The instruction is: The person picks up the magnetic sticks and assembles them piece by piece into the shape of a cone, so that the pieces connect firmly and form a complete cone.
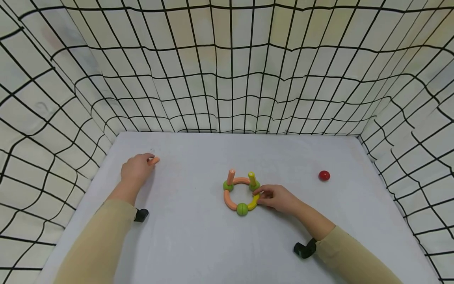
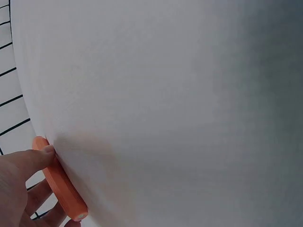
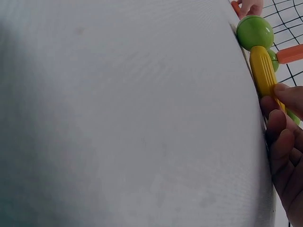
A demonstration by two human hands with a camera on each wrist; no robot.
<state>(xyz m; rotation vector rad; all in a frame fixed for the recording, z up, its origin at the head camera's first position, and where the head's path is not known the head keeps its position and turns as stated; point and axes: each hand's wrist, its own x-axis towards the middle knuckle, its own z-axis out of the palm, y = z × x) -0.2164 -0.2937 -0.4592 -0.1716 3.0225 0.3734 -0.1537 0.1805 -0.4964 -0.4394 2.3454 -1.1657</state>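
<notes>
At the left of the table, my left hand [image 1: 137,169] pinches an orange stick [image 2: 65,187] between thumb and fingers. Mid-table lies a ring of curved orange rods [image 1: 229,200] and a curved yellow rod [image 3: 263,71], joined by green balls [image 1: 242,209]. An orange peg [image 1: 231,176] and a yellow peg [image 1: 252,178] stand up from the two far balls. On the ring's right side my right hand [image 1: 278,198] grips the curved yellow rod between thumb and fingers. Part of that rod is hidden behind the fingers.
A red ball [image 1: 324,175] sits on the white table [image 1: 191,244], right of the ring. Black netting [image 1: 232,75] over pale walls surrounds the far edge and both sides. Dark wrist cameras [image 1: 305,249] are worn on both arms.
</notes>
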